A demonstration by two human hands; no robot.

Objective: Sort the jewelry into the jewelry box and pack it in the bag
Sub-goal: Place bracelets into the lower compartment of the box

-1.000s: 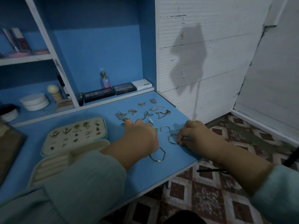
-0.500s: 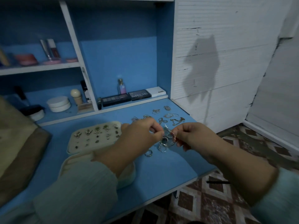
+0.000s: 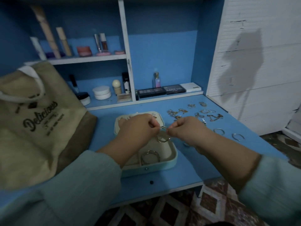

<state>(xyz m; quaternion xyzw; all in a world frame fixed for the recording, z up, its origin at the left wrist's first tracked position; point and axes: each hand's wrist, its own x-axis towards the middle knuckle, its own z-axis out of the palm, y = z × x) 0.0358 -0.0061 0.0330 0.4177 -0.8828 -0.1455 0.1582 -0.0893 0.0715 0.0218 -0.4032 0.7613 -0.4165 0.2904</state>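
An open pale jewelry box [image 3: 172,158] lies on the blue desk, its lid [image 3: 160,119] flat behind it. My left hand [image 3: 138,128] and my right hand [image 3: 184,129] both pinch a hoop earring [image 3: 162,137] that hangs above the box's tray. A larger hoop [image 3: 149,158] lies inside the tray. Loose chains and pendants [image 3: 195,114] are spread at the desk's back right, and two rings [image 3: 219,131] [image 3: 238,137] lie to the right of my right hand. A beige tote bag [image 3: 37,121] printed "Delicious" stands at the left.
Cosmetics fill the shelves behind: palettes [image 3: 161,91], a small bottle [image 3: 156,79], white jars [image 3: 101,92]. A white wall [image 3: 260,62] borders the desk on the right. The desk's front edge [image 3: 162,193] drops to a patterned floor [image 3: 195,209].
My hands went from the desk surface, where they gathered hoops, up and left over the box, now pinching one hoop between them. The view swung left, bringing the tote bag in.
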